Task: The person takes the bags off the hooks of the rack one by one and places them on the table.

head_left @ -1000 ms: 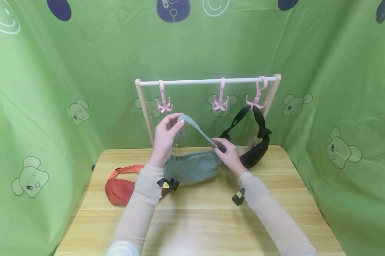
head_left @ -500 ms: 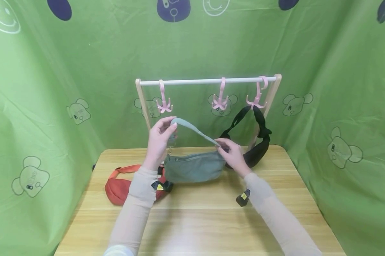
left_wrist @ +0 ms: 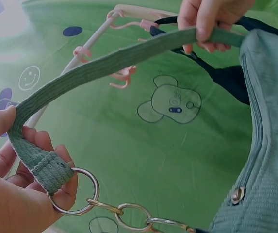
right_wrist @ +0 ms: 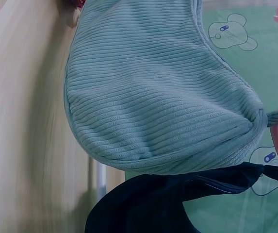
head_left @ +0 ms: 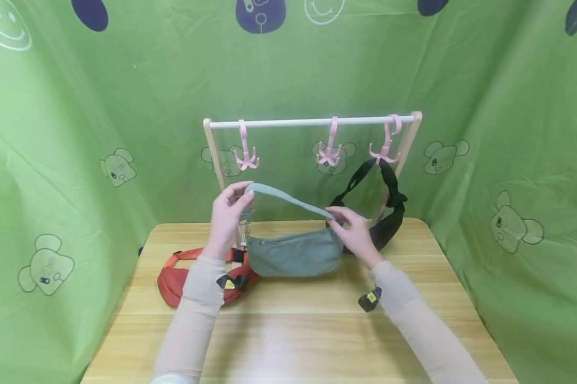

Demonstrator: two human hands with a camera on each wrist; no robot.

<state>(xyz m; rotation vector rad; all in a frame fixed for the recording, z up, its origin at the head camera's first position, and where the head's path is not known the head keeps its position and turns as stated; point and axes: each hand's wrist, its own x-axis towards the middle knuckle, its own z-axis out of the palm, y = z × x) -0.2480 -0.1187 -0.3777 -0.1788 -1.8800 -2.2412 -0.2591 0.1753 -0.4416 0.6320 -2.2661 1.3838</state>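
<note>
A grey-green corduroy shoulder bag (head_left: 295,255) with a zip along its top hangs by its strap (left_wrist: 114,60) between my two hands. My left hand (head_left: 227,216) pinches the strap close to its end, where a metal ring (left_wrist: 74,191) and chain links (left_wrist: 134,216) join it to the bag. With thumb and fingers my right hand (head_left: 353,232) pinches the strap's other end, right beside the bag's corner. Ribbed fabric fills much of the right wrist view, where only part of that hand shows at the edge.
Behind stands a rack with a white rail (head_left: 288,122) carrying pink claw hooks (head_left: 330,152). From the right hook hangs a black bag (head_left: 386,229). A red bag (head_left: 175,282) lies on the wooden table (head_left: 288,341) at left, partly behind my left forearm. Green curtains surround the table.
My left hand has moved left and down, while my right hand has shifted slightly right. The strap has spread wider between them, and the grey-green bag now faces me more fully.
</note>
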